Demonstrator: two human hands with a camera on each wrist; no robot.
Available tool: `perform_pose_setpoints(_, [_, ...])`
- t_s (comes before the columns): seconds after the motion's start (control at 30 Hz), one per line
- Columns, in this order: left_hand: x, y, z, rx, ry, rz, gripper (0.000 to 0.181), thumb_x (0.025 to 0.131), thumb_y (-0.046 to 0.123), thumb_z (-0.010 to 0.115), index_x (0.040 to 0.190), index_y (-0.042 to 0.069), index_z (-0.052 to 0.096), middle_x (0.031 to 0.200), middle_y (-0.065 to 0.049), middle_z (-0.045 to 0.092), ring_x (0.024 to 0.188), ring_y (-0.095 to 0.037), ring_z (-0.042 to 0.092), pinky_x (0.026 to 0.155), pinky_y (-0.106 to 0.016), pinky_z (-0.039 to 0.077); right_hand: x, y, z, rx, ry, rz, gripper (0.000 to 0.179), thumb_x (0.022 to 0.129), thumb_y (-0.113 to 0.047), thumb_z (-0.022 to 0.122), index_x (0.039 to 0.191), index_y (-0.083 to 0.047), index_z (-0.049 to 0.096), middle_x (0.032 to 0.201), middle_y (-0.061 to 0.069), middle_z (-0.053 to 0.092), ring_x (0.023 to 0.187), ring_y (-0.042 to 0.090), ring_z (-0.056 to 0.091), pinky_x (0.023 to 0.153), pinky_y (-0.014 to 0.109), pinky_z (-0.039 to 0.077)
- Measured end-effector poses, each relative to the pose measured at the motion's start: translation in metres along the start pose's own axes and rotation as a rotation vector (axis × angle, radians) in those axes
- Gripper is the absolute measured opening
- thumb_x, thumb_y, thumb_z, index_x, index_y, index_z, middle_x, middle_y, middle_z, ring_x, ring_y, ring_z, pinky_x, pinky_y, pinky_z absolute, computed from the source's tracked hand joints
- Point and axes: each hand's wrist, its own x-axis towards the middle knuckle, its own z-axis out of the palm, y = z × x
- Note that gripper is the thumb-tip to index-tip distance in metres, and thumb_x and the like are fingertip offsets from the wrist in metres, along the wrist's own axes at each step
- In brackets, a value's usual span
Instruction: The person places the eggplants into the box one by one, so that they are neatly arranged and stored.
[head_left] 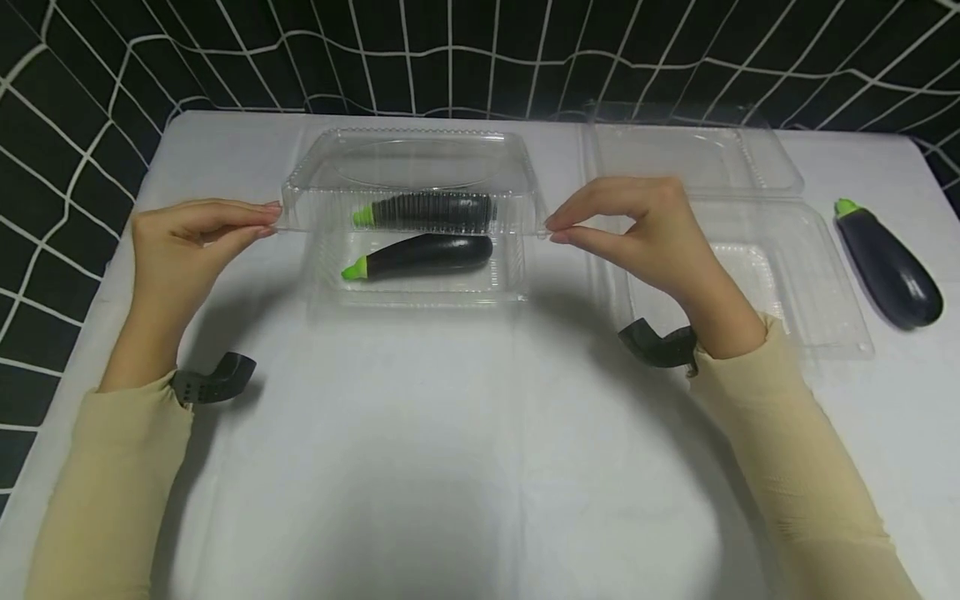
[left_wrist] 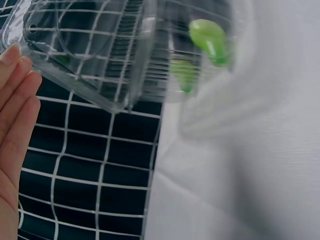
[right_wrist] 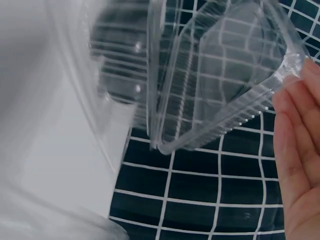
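A clear hinged plastic clamshell box (head_left: 427,298) lies at the back left of the table, its ribbed lid (head_left: 412,154) tilted partway up. Inside are two dark eggplants with green stems: the front eggplant (head_left: 431,255) shows directly, the rear eggplant (head_left: 435,213) through the lid's ribbed wall. My left hand (head_left: 176,258) pinches the lid's front left corner between thumb and fingertips. At the opposite corner my right hand (head_left: 660,229) pinches the lid's edge the same way. In the left wrist view, a green stem (left_wrist: 207,40) shows beside the lid.
A second clear clamshell box (head_left: 832,283) lies open at the right, partly behind my right hand and wrist. Farther right, a third eggplant (head_left: 888,262) lies on the white tablecloth (head_left: 390,450). Black cloth with a white grid (head_left: 465,58) hangs beyond the table's back edge.
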Motion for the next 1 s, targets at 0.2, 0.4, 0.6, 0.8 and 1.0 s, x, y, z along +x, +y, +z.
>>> perform_pose_setpoints(0.2, [-0.009,-0.012,0.001,-0.032,0.005,-0.001,0.014,0.072,-0.019,0.070,0.085,-0.015,0.070,0.088,0.001,0.073,0.086,-0.006,0.068,0.074,-0.016,0.052,-0.006,-0.009,0.007,0.010,-0.012,0.167,0.012,0.074,0.006,0.075,0.083,-0.002,0.075,0.082,0.005,0.072,0.083,0.003,0.063,0.080,0.022,0.048])
perform_pose_setpoints(0.4, [-0.016,-0.020,0.005,-0.135,0.002,-0.018,0.015,0.071,-0.021,0.069,0.085,-0.017,0.069,0.089,-0.003,0.073,0.088,-0.008,0.068,0.076,-0.017,0.052,-0.015,-0.019,0.014,-0.008,-0.034,0.437,0.011,0.080,-0.005,0.074,0.091,-0.005,0.075,0.086,0.004,0.072,0.082,0.002,0.063,0.081,0.020,0.049])
perform_pose_setpoints(0.6, [-0.025,-0.024,0.007,-0.284,0.006,-0.035,0.015,0.072,-0.025,0.065,0.086,-0.021,0.066,0.091,-0.004,0.073,0.090,-0.014,0.069,0.080,-0.021,0.052,-0.023,-0.019,0.026,0.039,-0.015,0.495,0.009,0.081,-0.002,0.072,0.090,-0.003,0.074,0.086,0.007,0.072,0.081,0.002,0.063,0.080,0.022,0.051])
perform_pose_setpoints(0.8, [-0.031,-0.028,0.010,-0.383,0.009,-0.102,0.014,0.074,-0.025,0.063,0.087,-0.020,0.066,0.091,-0.004,0.073,0.087,-0.014,0.069,0.078,-0.021,0.053,-0.027,-0.016,0.034,0.034,0.007,0.478,0.008,0.081,0.002,0.071,0.087,-0.002,0.074,0.084,0.008,0.071,0.078,0.002,0.062,0.079,0.023,0.051])
perform_pose_setpoints(1.0, [-0.039,-0.033,0.011,-0.387,-0.029,-0.107,0.015,0.076,-0.024,0.061,0.089,-0.019,0.066,0.092,-0.003,0.072,0.089,-0.012,0.069,0.078,-0.021,0.053,-0.031,-0.012,0.040,0.008,0.014,0.516,0.008,0.080,0.000,0.073,0.088,-0.002,0.074,0.083,0.008,0.071,0.077,0.001,0.063,0.078,0.023,0.051])
